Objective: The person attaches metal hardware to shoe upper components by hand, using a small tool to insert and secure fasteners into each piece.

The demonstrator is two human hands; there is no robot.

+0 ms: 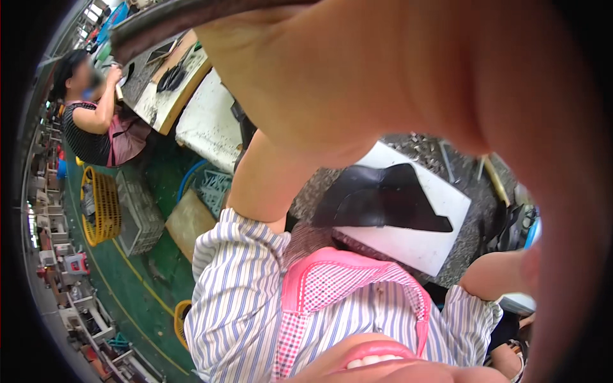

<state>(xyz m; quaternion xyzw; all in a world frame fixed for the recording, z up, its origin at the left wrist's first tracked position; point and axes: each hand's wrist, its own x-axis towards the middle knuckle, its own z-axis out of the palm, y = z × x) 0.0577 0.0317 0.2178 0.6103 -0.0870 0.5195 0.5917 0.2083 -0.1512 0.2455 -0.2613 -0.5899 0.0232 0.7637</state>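
Observation:
Close to the camera, my left hand point(357, 76) fills the upper middle, raised above the worktable, its fingers out of sight or blurred. A dark brown band point(191, 22) crosses the top edge beside that hand; whether I grip it cannot be made out. My right forearm point(491, 276) rises from its striped sleeve at the lower right. Large blurred skin point(568, 191) along the right side hides where that arm ends, so my right hand's fingers do not show. Below, a black flat cut piece point(380, 198), seemingly leather-like, lies on a white board point(434, 252).
Scraps litter the dark tabletop point(415, 142) around the board. To the left, another person point(96, 121) works at a bench point(153, 105). A yellow basket point(101, 207), a grey crate point(137, 217) and a brown panel point(190, 223) stand on the green floor. Parts shelves point(76, 290) line the far left.

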